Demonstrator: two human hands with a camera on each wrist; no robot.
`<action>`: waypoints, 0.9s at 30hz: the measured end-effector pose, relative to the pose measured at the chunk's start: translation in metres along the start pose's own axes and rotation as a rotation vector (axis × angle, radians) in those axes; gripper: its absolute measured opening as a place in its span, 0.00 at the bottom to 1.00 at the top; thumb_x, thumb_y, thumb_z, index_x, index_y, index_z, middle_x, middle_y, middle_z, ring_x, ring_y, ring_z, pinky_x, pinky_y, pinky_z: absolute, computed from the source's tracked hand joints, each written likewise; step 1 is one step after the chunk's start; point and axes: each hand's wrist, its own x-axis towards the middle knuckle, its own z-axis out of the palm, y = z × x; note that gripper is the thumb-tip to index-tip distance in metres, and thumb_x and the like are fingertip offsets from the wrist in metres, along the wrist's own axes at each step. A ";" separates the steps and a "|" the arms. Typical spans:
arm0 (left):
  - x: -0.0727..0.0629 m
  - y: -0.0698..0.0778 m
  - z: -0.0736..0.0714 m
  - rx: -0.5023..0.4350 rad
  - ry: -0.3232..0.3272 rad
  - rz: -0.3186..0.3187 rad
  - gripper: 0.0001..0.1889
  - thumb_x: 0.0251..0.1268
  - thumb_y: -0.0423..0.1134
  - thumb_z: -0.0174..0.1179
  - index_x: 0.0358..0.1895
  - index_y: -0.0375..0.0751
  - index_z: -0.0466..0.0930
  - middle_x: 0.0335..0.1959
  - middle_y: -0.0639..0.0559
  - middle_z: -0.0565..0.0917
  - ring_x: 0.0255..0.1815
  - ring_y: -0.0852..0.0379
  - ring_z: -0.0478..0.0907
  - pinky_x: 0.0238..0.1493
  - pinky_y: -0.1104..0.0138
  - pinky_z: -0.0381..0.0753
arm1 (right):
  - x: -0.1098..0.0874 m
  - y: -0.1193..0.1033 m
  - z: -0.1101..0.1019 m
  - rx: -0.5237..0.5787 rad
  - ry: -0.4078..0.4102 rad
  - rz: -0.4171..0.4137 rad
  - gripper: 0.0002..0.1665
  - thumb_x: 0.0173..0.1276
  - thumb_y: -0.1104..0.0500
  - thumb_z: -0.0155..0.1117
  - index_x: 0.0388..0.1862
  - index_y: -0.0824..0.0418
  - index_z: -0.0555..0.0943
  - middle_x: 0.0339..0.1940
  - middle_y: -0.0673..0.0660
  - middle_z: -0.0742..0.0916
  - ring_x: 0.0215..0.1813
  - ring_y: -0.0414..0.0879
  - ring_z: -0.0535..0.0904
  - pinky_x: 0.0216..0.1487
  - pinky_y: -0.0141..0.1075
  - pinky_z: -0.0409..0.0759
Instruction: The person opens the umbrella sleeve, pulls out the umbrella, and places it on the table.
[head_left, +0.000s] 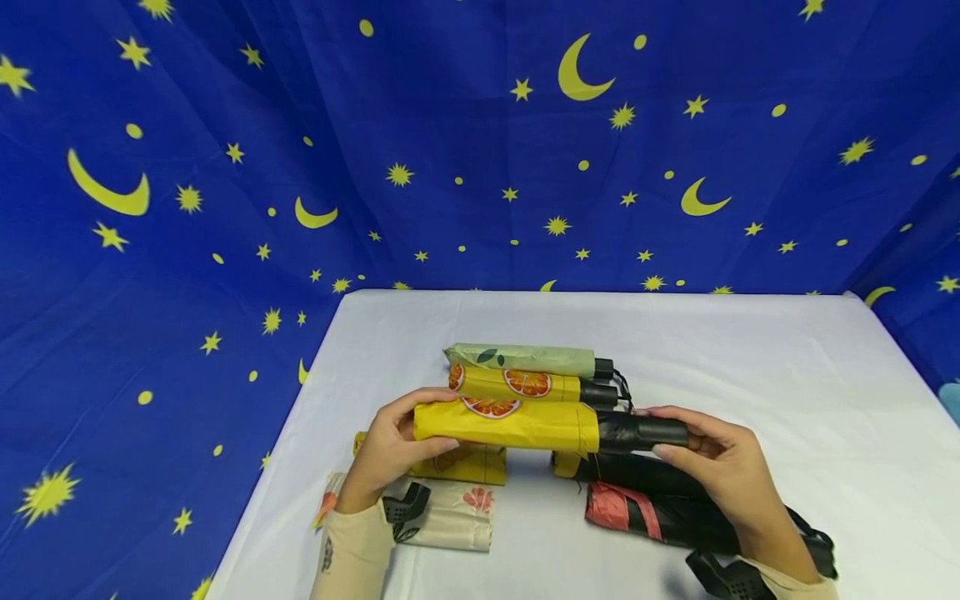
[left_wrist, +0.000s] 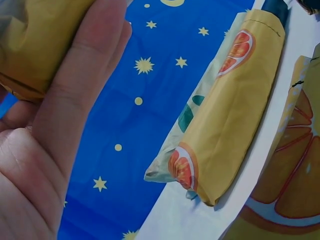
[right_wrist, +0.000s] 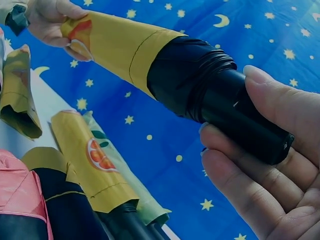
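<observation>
Nearest the camera, at the lower edge of the head frame: beige sleeves (head_left: 356, 554). Held umbrella (head_left: 517, 427) is at centre, level and raised above the table (head_left: 750, 358); yellow pouch over its left part, black folds and handle to the right. Left hand (head_left: 386, 442): fingers and thumb pinching the pouch end. Right hand (head_left: 723, 458): thumb and fingers pinching the black handle near its tip.

Behind it, centre: spare yellow umbrella (head_left: 555, 387), alongside a green umbrella (head_left: 540, 358). Lower left: yellow pouch (head_left: 472, 468), its near end open in the right wrist view; floral pouch (head_left: 453, 517) below. Lower right: black umbrella (head_left: 648, 471), then a black-and-red umbrella (head_left: 686, 521). Backdrop (head_left: 465, 100): blue, yellow moons and stars.
</observation>
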 end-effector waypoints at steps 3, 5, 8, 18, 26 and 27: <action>0.000 -0.001 -0.001 0.010 -0.004 0.013 0.28 0.63 0.24 0.69 0.66 0.26 0.73 0.67 0.34 0.73 0.56 0.45 0.81 0.51 0.58 0.86 | 0.000 0.000 -0.001 0.012 -0.006 -0.003 0.26 0.63 0.81 0.66 0.61 0.78 0.77 0.56 0.52 0.88 0.47 0.45 0.88 0.42 0.36 0.88; 0.000 -0.001 -0.002 0.019 0.001 0.019 0.28 0.63 0.24 0.69 0.66 0.26 0.73 0.67 0.35 0.73 0.56 0.45 0.81 0.51 0.58 0.86 | 0.000 0.000 -0.002 0.025 -0.010 -0.010 0.26 0.63 0.81 0.66 0.61 0.78 0.77 0.56 0.53 0.88 0.47 0.46 0.88 0.43 0.36 0.88; -0.001 -0.001 -0.004 0.029 0.006 0.025 0.28 0.63 0.24 0.70 0.66 0.27 0.73 0.66 0.34 0.74 0.56 0.46 0.81 0.51 0.59 0.86 | 0.000 0.000 -0.002 0.048 -0.021 -0.032 0.26 0.63 0.83 0.65 0.61 0.79 0.77 0.56 0.55 0.88 0.47 0.46 0.88 0.43 0.36 0.88; -0.002 -0.002 -0.009 0.035 0.013 0.035 0.28 0.63 0.25 0.70 0.66 0.25 0.73 0.66 0.36 0.75 0.54 0.48 0.82 0.52 0.59 0.86 | 0.000 -0.001 -0.005 0.074 -0.024 -0.049 0.27 0.62 0.84 0.63 0.62 0.80 0.76 0.57 0.57 0.88 0.49 0.47 0.88 0.45 0.36 0.87; -0.005 -0.003 -0.013 0.006 0.018 0.043 0.28 0.62 0.24 0.70 0.65 0.23 0.73 0.63 0.37 0.76 0.52 0.50 0.82 0.50 0.62 0.86 | 0.000 -0.001 -0.007 0.043 -0.001 -0.054 0.26 0.63 0.84 0.63 0.61 0.81 0.76 0.56 0.55 0.88 0.47 0.46 0.88 0.42 0.34 0.87; -0.005 -0.003 -0.014 0.000 0.016 0.042 0.27 0.63 0.24 0.70 0.65 0.23 0.73 0.63 0.37 0.75 0.52 0.50 0.82 0.50 0.62 0.86 | 0.000 -0.001 -0.008 0.043 -0.004 -0.053 0.26 0.63 0.84 0.63 0.61 0.81 0.76 0.56 0.55 0.88 0.48 0.46 0.88 0.42 0.34 0.87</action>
